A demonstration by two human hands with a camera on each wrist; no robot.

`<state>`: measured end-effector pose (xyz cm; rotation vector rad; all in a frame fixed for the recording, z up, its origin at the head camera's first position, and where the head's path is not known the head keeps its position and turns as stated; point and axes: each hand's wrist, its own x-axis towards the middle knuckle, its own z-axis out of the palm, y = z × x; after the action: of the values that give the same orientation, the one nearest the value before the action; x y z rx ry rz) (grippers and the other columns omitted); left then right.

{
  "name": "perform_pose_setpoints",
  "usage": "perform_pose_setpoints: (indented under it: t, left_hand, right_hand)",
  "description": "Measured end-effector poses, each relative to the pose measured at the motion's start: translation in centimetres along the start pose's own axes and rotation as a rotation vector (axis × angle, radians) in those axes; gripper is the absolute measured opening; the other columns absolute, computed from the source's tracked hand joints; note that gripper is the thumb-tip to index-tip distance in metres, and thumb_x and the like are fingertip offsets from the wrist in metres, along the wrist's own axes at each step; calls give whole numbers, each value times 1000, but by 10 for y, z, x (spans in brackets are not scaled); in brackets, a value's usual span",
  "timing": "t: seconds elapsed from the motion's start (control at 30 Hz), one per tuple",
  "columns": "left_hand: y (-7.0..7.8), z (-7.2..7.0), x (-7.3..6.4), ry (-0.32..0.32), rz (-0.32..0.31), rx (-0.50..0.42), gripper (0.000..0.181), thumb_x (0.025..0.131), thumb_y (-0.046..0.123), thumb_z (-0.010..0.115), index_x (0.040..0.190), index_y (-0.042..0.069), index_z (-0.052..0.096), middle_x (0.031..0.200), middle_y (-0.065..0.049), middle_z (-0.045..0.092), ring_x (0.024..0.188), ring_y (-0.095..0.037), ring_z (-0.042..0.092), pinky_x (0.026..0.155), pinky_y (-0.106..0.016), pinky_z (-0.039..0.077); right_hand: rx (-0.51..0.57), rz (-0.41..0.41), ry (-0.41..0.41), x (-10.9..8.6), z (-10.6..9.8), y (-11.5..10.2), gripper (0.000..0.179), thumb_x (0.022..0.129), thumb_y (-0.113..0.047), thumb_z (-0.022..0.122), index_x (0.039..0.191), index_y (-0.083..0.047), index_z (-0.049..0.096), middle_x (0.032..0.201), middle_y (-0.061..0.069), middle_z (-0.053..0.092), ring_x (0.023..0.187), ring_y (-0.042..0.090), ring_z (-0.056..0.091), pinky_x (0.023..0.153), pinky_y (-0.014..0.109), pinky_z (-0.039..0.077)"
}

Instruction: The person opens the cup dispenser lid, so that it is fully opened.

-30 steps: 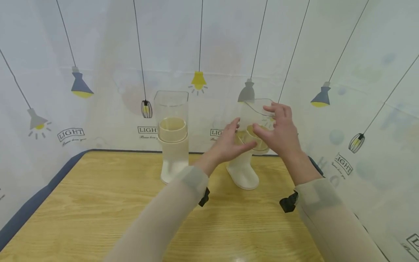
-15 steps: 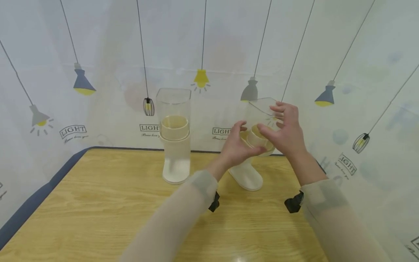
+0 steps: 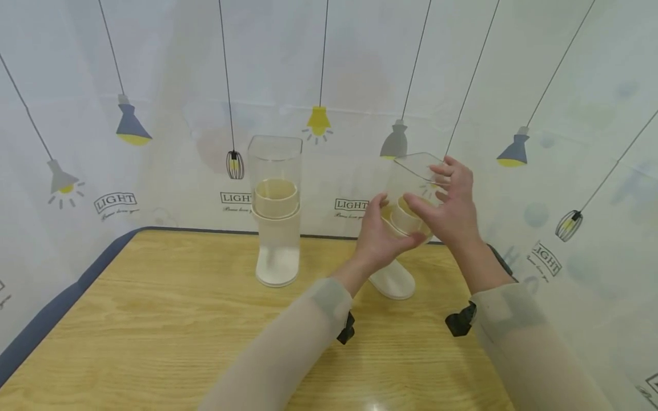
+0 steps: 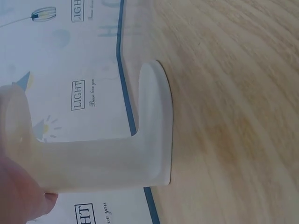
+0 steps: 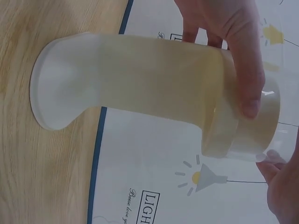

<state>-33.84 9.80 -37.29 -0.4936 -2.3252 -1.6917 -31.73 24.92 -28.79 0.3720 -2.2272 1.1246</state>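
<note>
At the right of the head view, both my hands are round an upright cream stand (image 3: 393, 279) with a clear, open-topped plastic container (image 3: 413, 171) on top. My left hand (image 3: 378, 237) grips the stand's thick upper ring (image 5: 219, 102), its thumb laid across the front. My right hand (image 3: 454, 208) holds the clear container higher up, thumb in front and fingers at the far side by the rim. The stand's flat foot (image 4: 156, 126) is down on the table. A matching stand (image 3: 277, 262) with its own clear container (image 3: 276, 162) stands to the left, untouched.
The wooden table (image 3: 169, 308) has a dark blue edge (image 3: 175, 229). A pale wall cloth (image 3: 195, 68) printed with lamps hangs close behind the stands and along the right side.
My left hand has moved right and closed in on the stand's ring. The right hand stays round the container. The head view has shifted slightly.
</note>
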Motion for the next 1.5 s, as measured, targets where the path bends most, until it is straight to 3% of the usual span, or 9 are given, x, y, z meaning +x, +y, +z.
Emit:
perform_pose_setpoints:
  t: [0.27, 0.37, 0.47, 0.63, 0.83, 1.27, 1.5]
  left_hand:
    - [5, 8, 2, 15, -64, 81, 129, 65, 57, 100, 162, 26, 20, 157, -5, 43, 135, -25, 55, 109, -44, 54]
    - [8, 11, 3, 45, -80, 112, 129, 63, 60, 99, 160, 25, 22, 154, -3, 44, 130, -24, 56, 105, -42, 56]
    - [11, 12, 4, 68, -92, 132, 127, 63, 62, 99, 159, 25, 24, 151, -2, 45, 126, -22, 55, 100, -40, 57]
    - [13, 12, 6, 56, -90, 112, 124, 63, 59, 99, 157, 24, 26, 150, -3, 46, 121, -21, 56, 95, -34, 57]
    - [10, 10, 6, 38, -84, 96, 123, 63, 59, 98, 158, 27, 27, 150, -1, 47, 120, -19, 57, 94, -34, 58]
    - [2, 4, 4, 32, -79, 85, 120, 63, 58, 99, 156, 27, 29, 150, 0, 49, 119, -18, 57, 94, -35, 55]
    - [2, -3, 8, -1, -55, 94, 121, 63, 56, 100, 154, 22, 29, 145, -4, 48, 115, -17, 56, 90, -29, 56]
  right_hand:
    - [3, 158, 15, -6, 6, -5, 86, 87, -46, 87, 152, -18, 37, 164, 10, 46, 145, 38, 57, 123, 52, 45]
    - [6, 180, 33, -6, 8, -6, 88, 86, -51, 87, 151, -18, 37, 164, 7, 48, 144, 37, 58, 122, 51, 46]
    - [1, 181, 64, -5, 9, -7, 86, 86, -52, 86, 149, -17, 39, 160, 5, 52, 141, 35, 61, 121, 50, 48]
    - [-43, 179, 113, -1, 11, -9, 82, 85, -57, 83, 145, -18, 42, 156, 4, 58, 135, 33, 66, 115, 52, 53]
    - [-88, 207, 94, -3, 8, -16, 85, 86, -64, 80, 151, -24, 41, 158, 9, 57, 136, 36, 65, 108, 62, 54]
    - [-73, 263, 114, -4, 10, -22, 85, 83, -67, 81, 145, -21, 46, 157, 5, 59, 133, 34, 68, 107, 60, 55]
    - [-202, 157, 131, -2, 17, -33, 78, 85, -62, 78, 143, -16, 52, 149, 11, 62, 125, 37, 70, 96, 59, 56]
